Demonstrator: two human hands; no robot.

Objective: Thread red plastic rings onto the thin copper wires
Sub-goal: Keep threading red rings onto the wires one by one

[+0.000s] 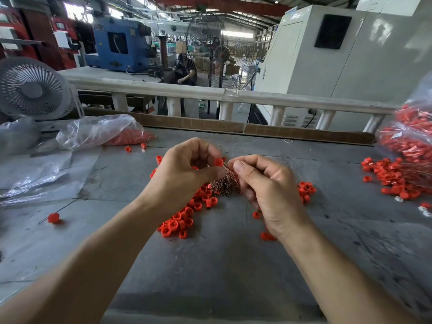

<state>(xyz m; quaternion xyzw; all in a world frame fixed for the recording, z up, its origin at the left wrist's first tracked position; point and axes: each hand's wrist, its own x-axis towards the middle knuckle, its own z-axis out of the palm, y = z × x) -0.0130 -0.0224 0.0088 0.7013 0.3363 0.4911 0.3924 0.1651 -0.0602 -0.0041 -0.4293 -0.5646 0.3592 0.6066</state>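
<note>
Above the grey table [210, 265], the left hand [184, 174] pinched a small red ring [219, 162], glossy and short like a collar. The right hand [266, 185] gripped a bundle of hair-thin copper wires [225, 181], their tips meeting the ring. Beneath lay loose rings [184, 218] in a scattered heap.
</note>
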